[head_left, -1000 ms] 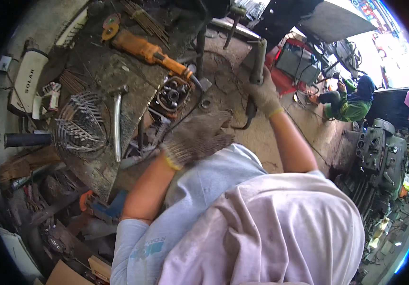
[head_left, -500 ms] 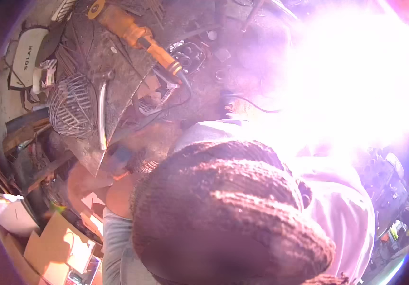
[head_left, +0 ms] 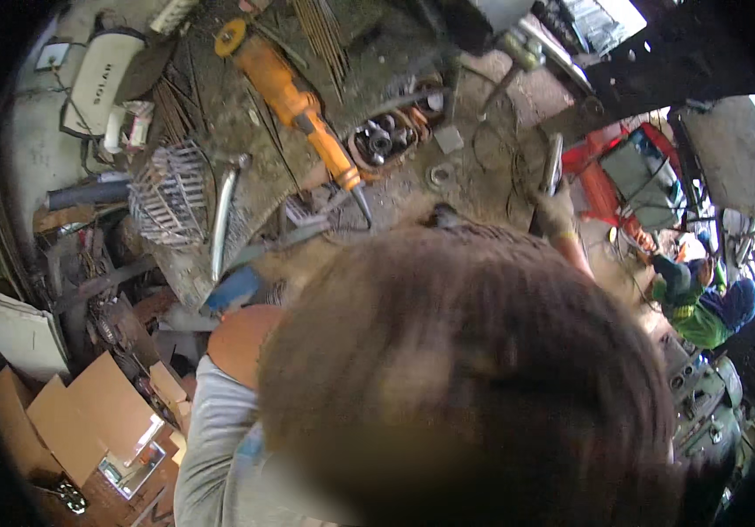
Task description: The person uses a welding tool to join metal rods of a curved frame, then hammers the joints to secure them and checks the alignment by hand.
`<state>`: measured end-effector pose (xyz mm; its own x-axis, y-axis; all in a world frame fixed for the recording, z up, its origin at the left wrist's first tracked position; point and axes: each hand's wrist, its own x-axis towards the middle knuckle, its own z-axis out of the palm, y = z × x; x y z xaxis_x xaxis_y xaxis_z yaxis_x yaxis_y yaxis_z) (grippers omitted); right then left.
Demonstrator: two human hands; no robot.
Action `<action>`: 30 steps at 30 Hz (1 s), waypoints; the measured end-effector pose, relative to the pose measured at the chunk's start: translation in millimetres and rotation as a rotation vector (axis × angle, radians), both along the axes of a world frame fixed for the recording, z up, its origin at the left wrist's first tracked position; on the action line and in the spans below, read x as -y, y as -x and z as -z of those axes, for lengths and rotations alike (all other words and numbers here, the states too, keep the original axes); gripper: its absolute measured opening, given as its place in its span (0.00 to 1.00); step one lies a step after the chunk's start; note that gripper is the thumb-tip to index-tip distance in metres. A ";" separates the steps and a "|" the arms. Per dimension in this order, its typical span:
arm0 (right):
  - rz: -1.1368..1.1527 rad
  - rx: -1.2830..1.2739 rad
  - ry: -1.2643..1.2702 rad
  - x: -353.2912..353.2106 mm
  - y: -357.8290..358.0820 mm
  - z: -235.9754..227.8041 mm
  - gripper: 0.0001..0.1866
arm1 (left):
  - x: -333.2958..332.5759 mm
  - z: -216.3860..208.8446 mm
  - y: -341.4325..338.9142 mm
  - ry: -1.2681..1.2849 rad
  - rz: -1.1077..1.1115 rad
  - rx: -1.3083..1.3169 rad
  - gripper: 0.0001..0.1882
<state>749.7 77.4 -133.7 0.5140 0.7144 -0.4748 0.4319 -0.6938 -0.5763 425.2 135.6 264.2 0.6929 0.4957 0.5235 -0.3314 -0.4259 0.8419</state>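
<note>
A blurred brown knitted cap fills the middle and hides much of the worktop. Beyond its right side my right hand, in a pale glove, is closed round an upright, long, metal-looking piece whose exact kind I cannot make out. My left arm, in a grey sleeve, bends at the lower left; its hand is hidden behind the cap. On the dirty metal worktop lie an orange angle grinder, a hammer with a shiny handle, and a wire-bar basket.
An open case of metal parts sits beside the grinder, near thin rods. Cardboard boxes stand at lower left. On the right, a person in green is near a red machine. A white curved panel stands far left.
The white-violet glare at the right is gone, so my gloved right hand, the red machine and the other person now show. The view has shifted, and the cap looks more blurred.
</note>
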 end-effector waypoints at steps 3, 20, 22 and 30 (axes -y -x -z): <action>0.053 -0.001 0.098 9.1 11.0 -22.8 0.57 | -37.5 10.4 -7.0 -0.043 -0.129 -0.059 0.13; 0.314 -0.148 0.088 116.7 5.9 58.0 0.43 | -353.9 75.9 12.3 -0.779 -1.223 -1.449 0.18; 0.298 -0.117 0.164 126.2 8.0 64.5 0.43 | -353.0 79.8 -0.3 -0.885 -1.312 -1.322 0.18; 0.293 -0.131 0.255 115.1 0.7 49.2 0.50 | -360.6 72.5 -19.8 -0.736 -1.319 -1.602 0.18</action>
